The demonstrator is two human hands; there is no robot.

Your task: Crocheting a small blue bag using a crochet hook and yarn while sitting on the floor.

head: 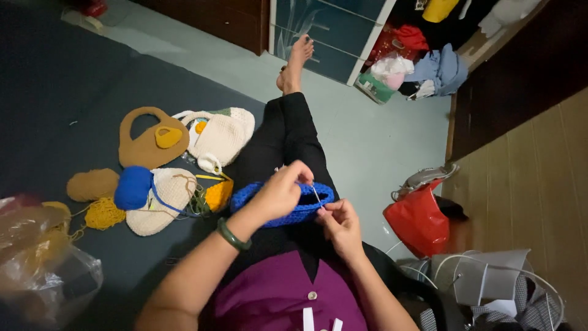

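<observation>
- Blue crocheted band of thick yarn (288, 208), curved into an open ring: lying across the lap on the black trousers (282, 141), close under the eyes, probably so that the stitches can be seen and reached by both hands.
- Left hand (283, 190): fingers closed on the upper edge of the blue crocheted band, pinching it and keeping the rim raised and taut; green bangle (233, 236) on that wrist.
- Right hand (340, 224): fingers drawn together at the band's right end, pinching a thin pale hook or needle (315, 195) whose tip points up into the rim; too small to tell which tool.
- Both hands nearly meeting at the same spot on the rim, one steadying, one working, as suits fine stitch work.
- Blue ball of yarn (133, 187): resting on the dark floor mat (55, 92) to the left, its strand trailing toward the lap, seemingly left free to unwind.
- Finished or part-made pieces spread just beside the leg: tan crocheted bag with a looped handle (144, 144), cream crocheted bag (223, 135), cream flat piece (162, 199), brown yarn ball (92, 184), loose mustard yarn (104, 213), small orange piece (218, 194); all within arm's reach, laid flat, apart from the blue work.
- Clear plastic bag (43, 257): at the lower left, near the yarn.
- Red bag (419, 220): on the floor at the right, well apart from the hands.
- Purple buttoned top (275, 294): at the bottom edge, below both forearms.
</observation>
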